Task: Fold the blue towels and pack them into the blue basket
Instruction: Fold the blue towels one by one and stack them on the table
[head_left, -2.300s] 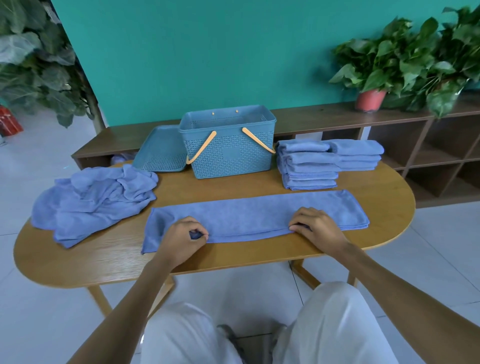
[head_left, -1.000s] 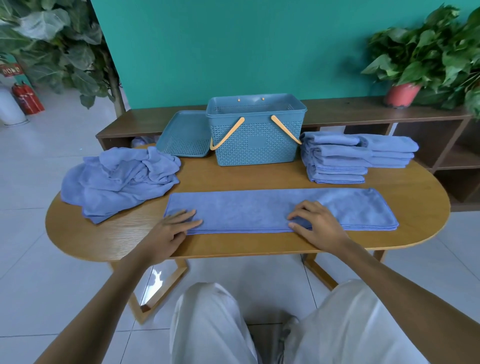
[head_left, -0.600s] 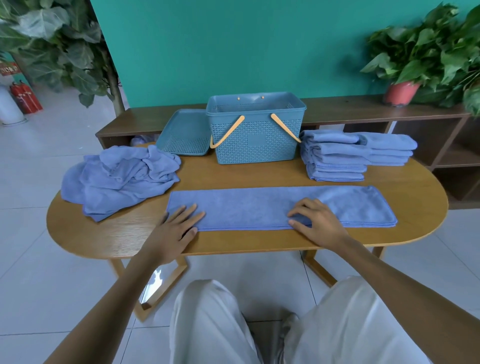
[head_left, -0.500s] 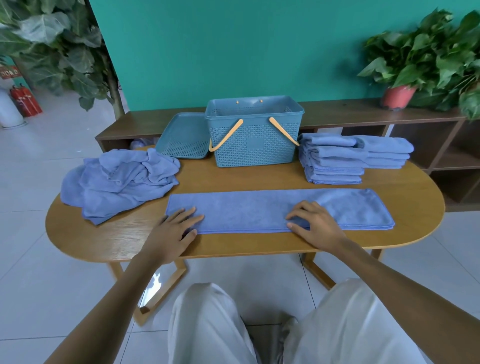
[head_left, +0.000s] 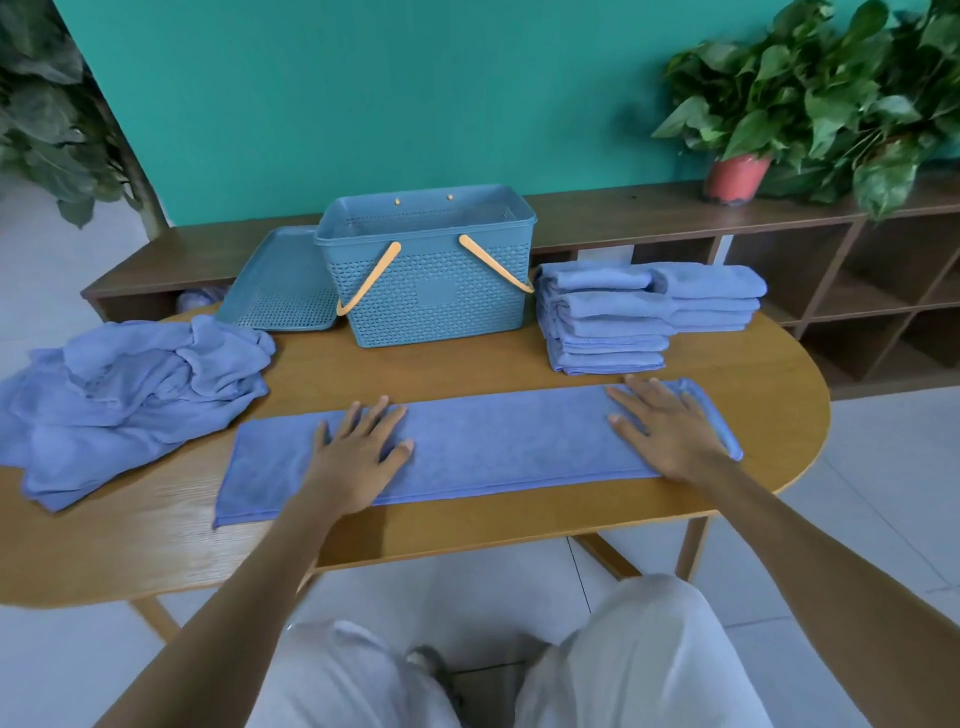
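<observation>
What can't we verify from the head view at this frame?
- Blue basket floor: hidden by its front wall, so whether towels are inside cannot be told.
- Crumpled towel pile: cut off by the left edge; count unclear.
- Strip towel: layers unclear; parts lie under the left hand and right hand.
- Folded stacks: rear stack's lower layers hidden.

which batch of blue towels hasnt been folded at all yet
The crumpled heap of towels at the table's left end; the long towel lies flat in a strip, and the stack beside the basket is folded.
</observation>
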